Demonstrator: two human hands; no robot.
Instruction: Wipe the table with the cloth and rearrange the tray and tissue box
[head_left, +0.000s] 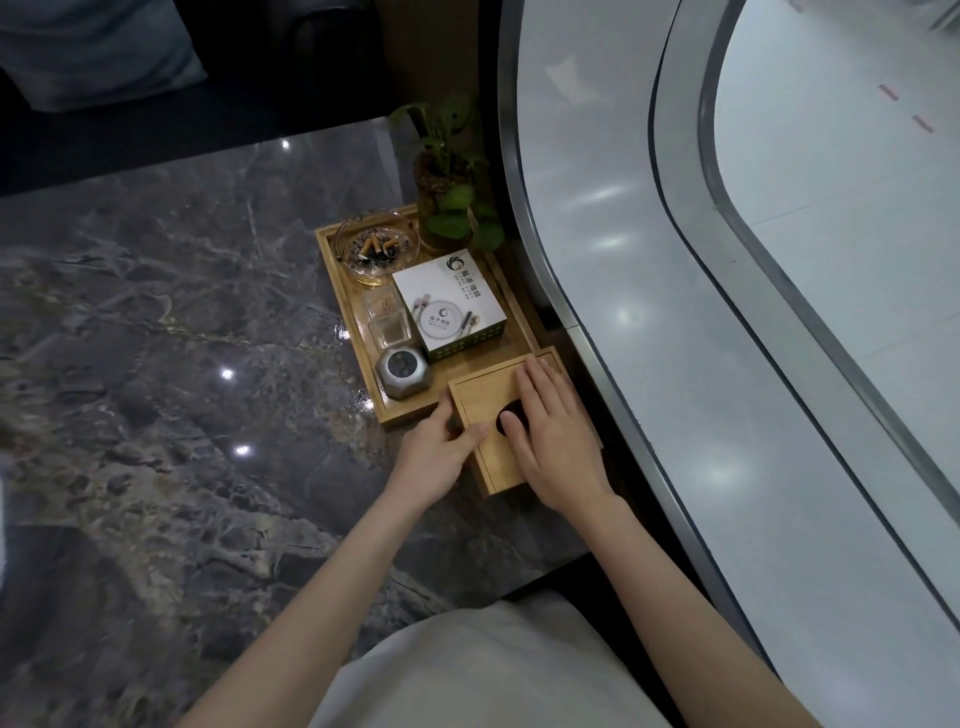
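A wooden tissue box (485, 397) with a dark oval slot lies on the dark marble table (171, 332), touching the near end of the wooden tray (349, 306). My left hand (434, 457) grips the box's left near corner, thumb on the lid. Flat on top of the lid rests my right hand (553, 441), fingers spread and partly covering the slot. No cloth is in view.
The tray holds a glass ashtray with cigarette butts (376, 247), a white box (449, 304), a clear glass holder (387, 317), a grey faceted object (402, 371) and a potted plant (449, 208). A curved light-grey wall (675, 312) borders the table's right edge. A dark sofa (156, 67) stands behind.
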